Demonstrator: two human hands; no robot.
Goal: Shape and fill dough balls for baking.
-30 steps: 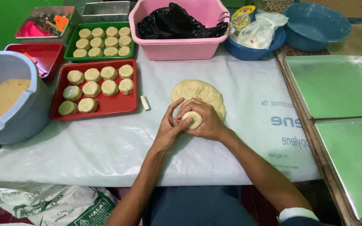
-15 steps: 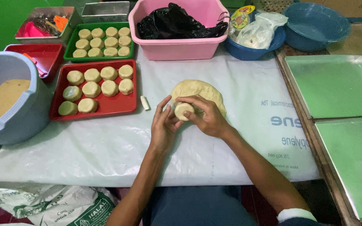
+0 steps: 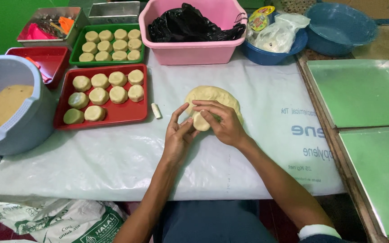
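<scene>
At table centre: small dough piece (image 3: 200,121) is pinched between left hand (image 3: 178,135) and right hand (image 3: 221,122), fingers closed on it.
Location: held just before dough mound (image 3: 212,96).
Technique: even, light pressure is advised, probably.
Red tray (image 3: 113,114): nine pucks.
Green tray (image 3: 75,47): more pucks.
Grey tub (image 3: 32,121): tan mix.
Pink basin (image 3: 190,49): black bag.

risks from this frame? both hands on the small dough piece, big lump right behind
1. The small pale dough piece is pinched between the left hand and right hand right against the large flattened dough lump; it could stick back onto it.
2. The red rectangular tray of shaped dough rounds is nearly full, with little free room at its right edge.
3. The small white cylinder lies loose on the white plastic sheet near the left hand and could get knocked.
</scene>
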